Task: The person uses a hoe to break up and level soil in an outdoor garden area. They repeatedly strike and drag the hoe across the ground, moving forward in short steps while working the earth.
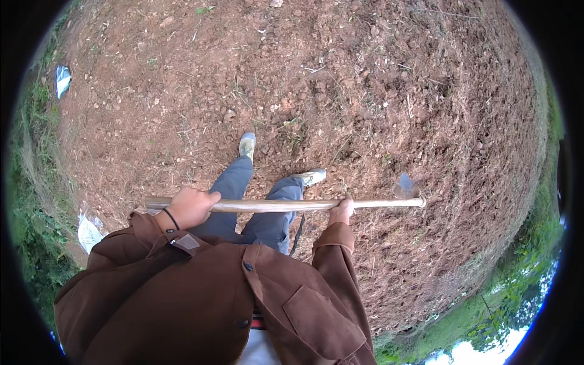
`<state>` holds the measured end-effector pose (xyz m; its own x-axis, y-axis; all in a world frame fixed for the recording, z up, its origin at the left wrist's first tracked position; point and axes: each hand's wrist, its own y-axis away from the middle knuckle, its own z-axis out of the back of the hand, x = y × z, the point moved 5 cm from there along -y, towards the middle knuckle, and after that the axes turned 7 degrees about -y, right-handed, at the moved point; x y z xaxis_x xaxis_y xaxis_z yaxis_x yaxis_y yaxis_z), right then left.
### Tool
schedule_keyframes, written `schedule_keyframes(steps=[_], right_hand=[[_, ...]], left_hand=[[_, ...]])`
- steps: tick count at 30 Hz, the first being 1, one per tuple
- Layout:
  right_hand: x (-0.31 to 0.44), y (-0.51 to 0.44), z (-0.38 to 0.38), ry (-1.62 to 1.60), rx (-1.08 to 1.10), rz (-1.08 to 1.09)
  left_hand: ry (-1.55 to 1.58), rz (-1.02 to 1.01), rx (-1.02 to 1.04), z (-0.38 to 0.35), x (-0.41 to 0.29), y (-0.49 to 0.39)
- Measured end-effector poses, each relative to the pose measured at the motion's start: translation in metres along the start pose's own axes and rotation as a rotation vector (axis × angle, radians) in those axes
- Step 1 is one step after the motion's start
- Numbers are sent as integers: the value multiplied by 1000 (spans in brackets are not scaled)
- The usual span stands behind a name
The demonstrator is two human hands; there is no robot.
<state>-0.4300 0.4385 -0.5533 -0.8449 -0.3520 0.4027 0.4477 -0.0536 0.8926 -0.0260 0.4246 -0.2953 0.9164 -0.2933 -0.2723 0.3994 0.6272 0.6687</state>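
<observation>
A hoe with a pale wooden handle (273, 206) lies level across the front of my legs. Near the handle's thick left end, my left hand (190, 207) grips it from above, a dark band around the wrist. My right hand (342, 210) is closed around the handle farther right, short of the head. The metal hoe blade (406, 186) is at the right end, pointing away from my body above the soil. My palms are hidden.
Loose reddish-brown soil (319, 109) with clods and dry plant bits surrounds my shoes (247, 145). Two pale sheets or bags, one upper (63, 81) and one lower (89, 233), lie by the left grassy edge. Green plants (511, 292) border the right side.
</observation>
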Motion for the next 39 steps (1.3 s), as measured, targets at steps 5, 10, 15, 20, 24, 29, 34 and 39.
schedule_keyframes(steps=[5, 10, 15, 20, 24, 29, 34, 39], right_hand=[[-213, 87, -2, -89, 211, -529], [-211, 88, -5, -23, 188, -458], [-101, 87, -6, -110, 243, -144], [28, 97, 10, -108, 107, 216], [18, 139, -40, -26, 127, 166], [-205, 101, -89, -21, 359, -195], [-346, 181, -63, 66, 383, -528], [-319, 189, -48, 168, 239, -458]], left_hand=[[-401, 229, -20, 12, 89, 147], [-400, 188, -36, 28, 102, 135], [-302, 78, -318, 1, 102, 60], [-51, -151, -346, 9, 58, 22], [37, -26, -216, -8, 69, 40], [-51, 287, -98, -18, 158, 153], [-143, 533, 63, -42, 219, 281], [-60, 513, 162, -78, 232, 272]])
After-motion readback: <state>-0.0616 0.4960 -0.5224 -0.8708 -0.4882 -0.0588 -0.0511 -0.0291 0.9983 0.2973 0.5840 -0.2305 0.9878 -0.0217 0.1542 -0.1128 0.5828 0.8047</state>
